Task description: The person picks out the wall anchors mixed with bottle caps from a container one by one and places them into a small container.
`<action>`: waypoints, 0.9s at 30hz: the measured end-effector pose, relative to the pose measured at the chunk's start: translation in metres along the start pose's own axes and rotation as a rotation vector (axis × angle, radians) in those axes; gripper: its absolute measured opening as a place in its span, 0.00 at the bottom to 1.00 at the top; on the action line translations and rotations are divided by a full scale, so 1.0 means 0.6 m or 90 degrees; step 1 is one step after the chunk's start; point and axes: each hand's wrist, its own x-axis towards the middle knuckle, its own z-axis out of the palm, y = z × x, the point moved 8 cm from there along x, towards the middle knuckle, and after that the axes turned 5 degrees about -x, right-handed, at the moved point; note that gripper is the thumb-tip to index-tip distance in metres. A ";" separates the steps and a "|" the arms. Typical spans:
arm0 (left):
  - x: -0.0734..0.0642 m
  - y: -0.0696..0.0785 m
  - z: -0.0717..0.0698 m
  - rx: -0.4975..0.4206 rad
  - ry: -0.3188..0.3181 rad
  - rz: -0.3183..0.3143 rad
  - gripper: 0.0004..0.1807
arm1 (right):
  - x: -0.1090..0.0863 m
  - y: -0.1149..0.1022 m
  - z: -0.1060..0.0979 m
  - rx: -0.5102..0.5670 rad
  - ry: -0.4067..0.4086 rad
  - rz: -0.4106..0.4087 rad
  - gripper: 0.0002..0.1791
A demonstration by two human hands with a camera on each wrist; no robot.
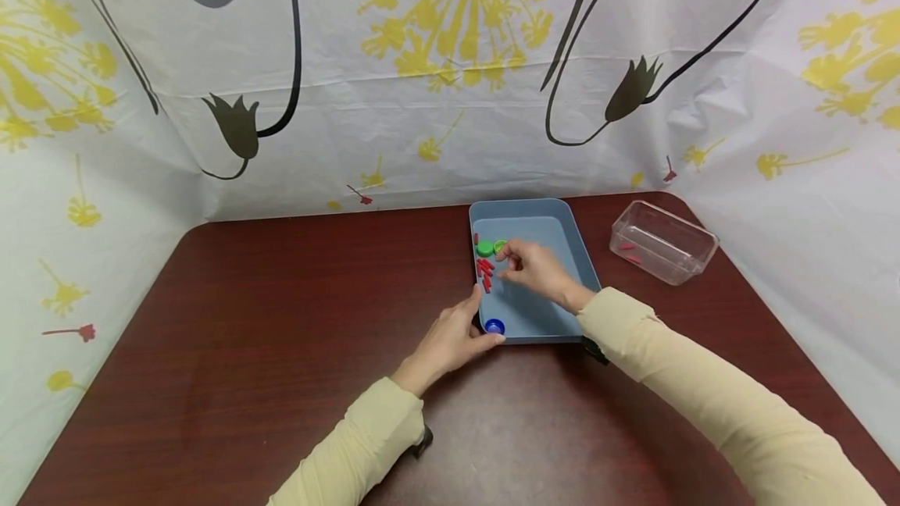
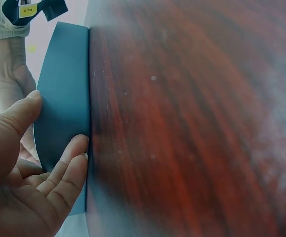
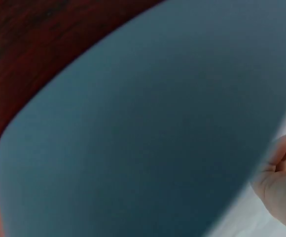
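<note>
My left hand (image 1: 450, 338) holds the near left corner of a blue-grey tray (image 1: 541, 208). Its thumb lies at the near rim, and in the left wrist view its fingers press against the outer wall. Over the tray is my right hand (image 1: 537, 268), thumb and index finger apart, fingertips close to a green cap (image 1: 500, 246) with its hollow side up. A second green cap (image 1: 485, 248) sits beside it at the left wall. Several small red sticks (image 1: 485, 266) lie just left of the right fingertips. A blue cap (image 1: 495, 326) rests in the corner near the left thumb.
Right of the tray stands a clear plastic container (image 1: 675, 233) with a few red sticks (image 1: 628, 247) inside. The dark red wooden table (image 1: 295, 318) ends at a white patterned curtain (image 1: 316, 61) at the back and both sides.
</note>
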 end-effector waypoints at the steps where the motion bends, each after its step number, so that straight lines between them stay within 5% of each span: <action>1: 0.000 0.000 0.000 0.000 -0.001 -0.001 0.47 | 0.000 -0.001 0.006 -0.001 -0.013 -0.002 0.10; 13: 0.000 0.000 0.000 0.000 -0.002 -0.004 0.47 | 0.001 0.000 0.054 -0.037 -0.110 -0.004 0.12; 27: -0.001 0.000 0.000 -0.002 -0.003 -0.004 0.48 | 0.005 0.001 0.071 -0.076 -0.127 -0.007 0.14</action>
